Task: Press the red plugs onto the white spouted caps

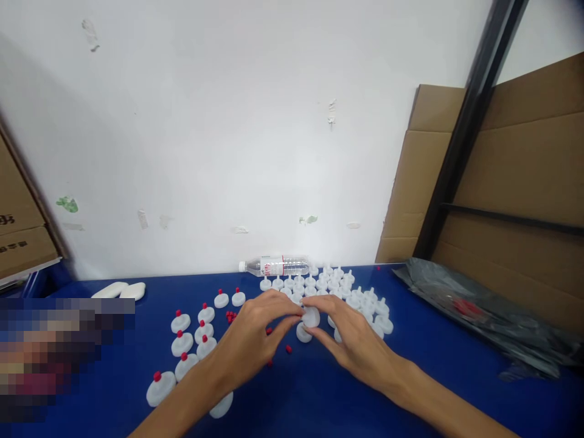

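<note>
Above the table, my right hand [351, 331] grips a round white nozzle cap [311, 317] by its edge between thumb and fingers. My left hand [258, 322] is pinched closed at the left side of that cap; what sits between its fingertips is too small to make out. Just below the held cap lies another white nozzle cap [303, 333]. Loose small red tips [231, 316] are scattered by my left hand, one red tip [288, 348] lying between my hands. To the left stand several white caps with red tips fitted [181, 344].
Many white nozzle caps without red tips [335, 280] stand behind my hands. A clear plastic bottle [296, 265] lies against the wall. Two white oval objects [133, 291] rest at left, beside a blurred-out area. A grey plastic bag [483, 310] and cardboard [524, 170] are at right.
</note>
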### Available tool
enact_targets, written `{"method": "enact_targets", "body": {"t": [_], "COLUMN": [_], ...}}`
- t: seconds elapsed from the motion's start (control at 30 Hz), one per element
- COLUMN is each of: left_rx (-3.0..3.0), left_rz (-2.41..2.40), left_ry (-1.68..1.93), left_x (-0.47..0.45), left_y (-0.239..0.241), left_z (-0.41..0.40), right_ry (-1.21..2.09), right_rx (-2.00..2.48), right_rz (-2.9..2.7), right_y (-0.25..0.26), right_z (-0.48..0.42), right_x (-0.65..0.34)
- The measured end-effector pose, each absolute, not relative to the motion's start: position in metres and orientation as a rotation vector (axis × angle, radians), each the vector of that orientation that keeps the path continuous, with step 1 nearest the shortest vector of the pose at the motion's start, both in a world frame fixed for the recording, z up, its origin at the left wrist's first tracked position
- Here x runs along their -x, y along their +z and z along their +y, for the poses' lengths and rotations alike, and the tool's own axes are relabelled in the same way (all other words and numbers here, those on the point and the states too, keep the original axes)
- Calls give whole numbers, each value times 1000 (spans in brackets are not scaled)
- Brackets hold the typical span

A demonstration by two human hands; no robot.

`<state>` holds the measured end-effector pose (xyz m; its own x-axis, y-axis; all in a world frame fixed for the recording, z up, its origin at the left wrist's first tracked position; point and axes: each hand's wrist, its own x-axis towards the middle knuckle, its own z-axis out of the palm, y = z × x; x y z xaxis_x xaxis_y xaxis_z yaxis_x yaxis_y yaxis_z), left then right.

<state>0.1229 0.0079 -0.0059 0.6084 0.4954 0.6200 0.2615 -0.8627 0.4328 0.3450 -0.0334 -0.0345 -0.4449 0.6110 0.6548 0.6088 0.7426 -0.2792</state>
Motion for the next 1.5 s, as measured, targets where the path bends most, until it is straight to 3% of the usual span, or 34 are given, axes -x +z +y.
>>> {"method": "enact_targets", "body": {"t": [0.6, 1.13, 1.5], "left_rx": [-2496, -2947, -2693], "left_rz": [725, 687, 733], "left_ry": [1154, 1220, 1112], "left_x": [-124, -126, -133], "left_y": [-10, -19, -8], "left_z": [8, 10, -12], "right_ry": [-55, -72, -107], "right_rx": [828, 855, 810], "right_rz": [-2099, -2058, -2066], "right_y": [-32, -35, -33], "right_z": [-33, -36, -42], "right_x": [-346, -345, -338]}}
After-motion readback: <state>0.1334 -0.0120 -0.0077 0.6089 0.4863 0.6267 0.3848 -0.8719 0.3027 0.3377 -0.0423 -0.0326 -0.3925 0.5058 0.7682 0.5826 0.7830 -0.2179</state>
